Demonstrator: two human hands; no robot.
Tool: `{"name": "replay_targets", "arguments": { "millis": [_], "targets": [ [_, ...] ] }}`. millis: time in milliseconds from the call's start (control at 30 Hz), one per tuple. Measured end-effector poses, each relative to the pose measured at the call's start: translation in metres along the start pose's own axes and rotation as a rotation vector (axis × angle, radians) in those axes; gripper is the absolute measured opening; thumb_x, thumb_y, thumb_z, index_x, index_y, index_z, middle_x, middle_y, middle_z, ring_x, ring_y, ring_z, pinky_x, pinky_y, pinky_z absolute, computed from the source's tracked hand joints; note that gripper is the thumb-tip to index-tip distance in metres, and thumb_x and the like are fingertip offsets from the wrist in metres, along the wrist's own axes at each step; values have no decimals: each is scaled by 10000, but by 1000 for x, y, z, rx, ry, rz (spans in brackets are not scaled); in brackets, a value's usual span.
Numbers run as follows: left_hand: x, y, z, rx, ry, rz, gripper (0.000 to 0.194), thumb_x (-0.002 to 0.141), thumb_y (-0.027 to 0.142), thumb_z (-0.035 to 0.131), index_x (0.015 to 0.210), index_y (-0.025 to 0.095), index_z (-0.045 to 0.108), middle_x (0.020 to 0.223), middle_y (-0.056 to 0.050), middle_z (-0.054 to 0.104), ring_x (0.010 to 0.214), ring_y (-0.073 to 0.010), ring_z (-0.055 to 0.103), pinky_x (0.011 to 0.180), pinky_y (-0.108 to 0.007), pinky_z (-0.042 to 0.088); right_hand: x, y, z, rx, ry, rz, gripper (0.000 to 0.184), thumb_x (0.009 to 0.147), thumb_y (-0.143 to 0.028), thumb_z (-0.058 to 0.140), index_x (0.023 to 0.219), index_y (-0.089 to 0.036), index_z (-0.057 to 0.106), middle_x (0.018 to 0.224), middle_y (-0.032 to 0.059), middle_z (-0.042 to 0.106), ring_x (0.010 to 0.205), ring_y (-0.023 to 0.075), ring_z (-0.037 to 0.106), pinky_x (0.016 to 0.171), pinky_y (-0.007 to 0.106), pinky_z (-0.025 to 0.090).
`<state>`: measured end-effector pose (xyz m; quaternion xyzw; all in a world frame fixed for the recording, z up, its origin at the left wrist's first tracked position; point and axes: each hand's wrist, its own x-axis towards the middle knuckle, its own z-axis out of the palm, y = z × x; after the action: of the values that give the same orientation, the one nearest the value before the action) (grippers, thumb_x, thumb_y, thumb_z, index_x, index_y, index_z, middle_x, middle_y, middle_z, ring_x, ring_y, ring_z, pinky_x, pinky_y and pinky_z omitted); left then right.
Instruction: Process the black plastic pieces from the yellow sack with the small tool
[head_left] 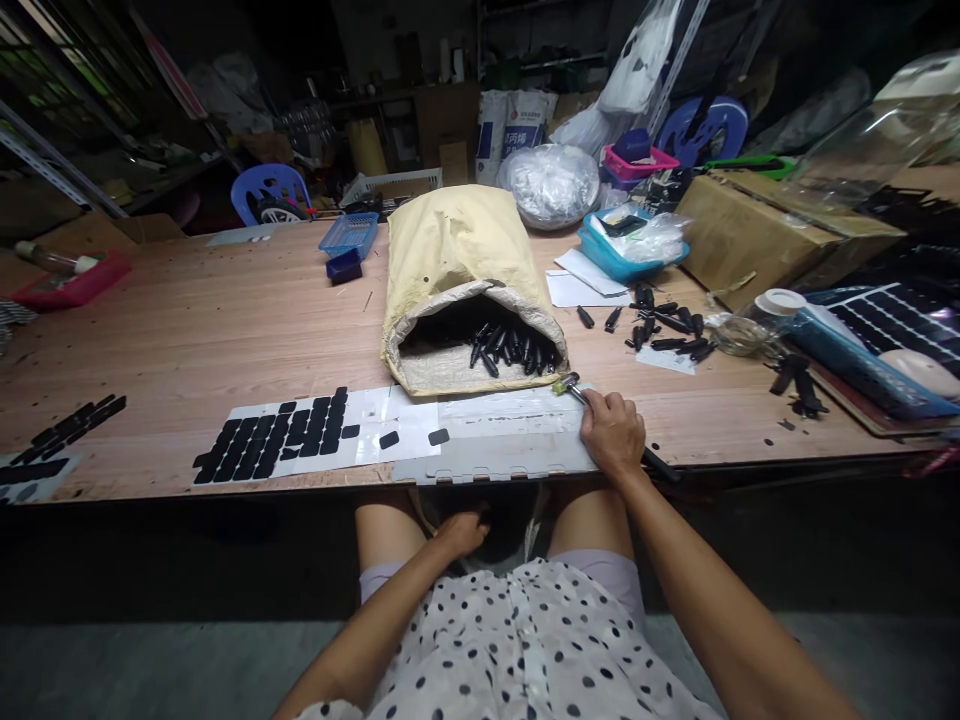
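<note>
near the front edge of the table [187, 330], the right hand [613, 430] gripped a hammer-like tool [575, 390] mid-handle, likely for control, just beside the sack [465, 240], while the left hand [463, 533] (grip impossible to tell) sat below that edge.

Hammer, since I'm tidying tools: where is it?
In the head view, the hammer is right of centre, in the right hand, its head by the near edge of the yellow sack.

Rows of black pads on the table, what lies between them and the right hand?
In the head view, that stretch holds white paper, loose black pads, then a grayish board running toward the right hand.
</note>
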<state>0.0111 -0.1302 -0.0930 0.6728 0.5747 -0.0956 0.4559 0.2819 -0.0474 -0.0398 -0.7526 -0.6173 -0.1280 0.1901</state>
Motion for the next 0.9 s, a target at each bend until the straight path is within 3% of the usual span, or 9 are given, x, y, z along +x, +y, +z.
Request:
{"name": "replay_targets", "arguments": {
  "millis": [100,167,233,267,333,400,467,667,900],
  "targets": [
    [-18,17,-21,51,-132,282,314,858,252,613,1147,209,729,1078,-93,754,1006,-256,693,899,-334,510,-1,0,2,-10,6,0,285,895,-208,508,1109,-220,695,835,75,525,787,203,377,649,308,204],
    [-25,33,-48,-8,-223,510,275,853,295,643,1099,229,746,942,-40,764,857,-197,693,809,-275,513,-2,-1,2,-16,10,2,286,904,-208,495,1110,-218,694,839,76,527,795,205,380,650,308,199],
    [-23,50,-83,-100,-217,661,274,881,344,630,1105,231,741,897,-15,753,786,-156,671,764,-242,500,-2,-1,3,-21,14,2,286,909,-206,488,1107,-215,694,840,77,529,799,207,382,652,309,198],
    [-18,59,-102,-126,-142,693,273,899,360,611,1099,225,740,900,-14,747,774,-151,661,764,-246,497,-2,-2,3,-22,15,2,283,908,-207,490,1105,-213,694,839,77,528,799,208,383,654,310,198],
    [1,74,-139,-109,142,669,260,911,339,593,1092,218,735,934,-23,727,806,-162,645,791,-273,490,-2,-2,3,-21,15,0,277,905,-208,498,1101,-214,694,837,77,526,799,208,384,655,310,200],
    [28,85,-170,-3,451,557,263,916,252,554,1121,229,718,1026,-42,688,900,-187,627,833,-302,480,-2,-3,2,-16,14,-2,277,905,-205,499,1103,-216,693,839,76,528,800,209,388,654,310,204],
    [54,91,-191,140,610,466,325,888,148,524,1144,244,700,1101,-58,636,988,-212,598,856,-319,468,-2,-3,2,-10,10,-6,278,904,-201,502,1108,-221,690,844,74,530,802,209,393,653,308,208],
    [94,94,-212,478,597,474,316,779,36,566,966,253,698,1077,-77,585,1031,-254,527,886,-369,410,-2,-5,0,-16,-9,-18,276,901,-208,503,1109,-231,683,850,72,530,815,211,404,653,306,218],
    [83,91,-213,339,562,502,112,753,102,681,770,208,648,867,-64,666,1017,-270,538,949,-401,382,-2,-6,-1,-33,-33,-7,281,902,-216,503,1122,-231,678,864,73,534,828,213,406,659,305,223]
  ]
}}
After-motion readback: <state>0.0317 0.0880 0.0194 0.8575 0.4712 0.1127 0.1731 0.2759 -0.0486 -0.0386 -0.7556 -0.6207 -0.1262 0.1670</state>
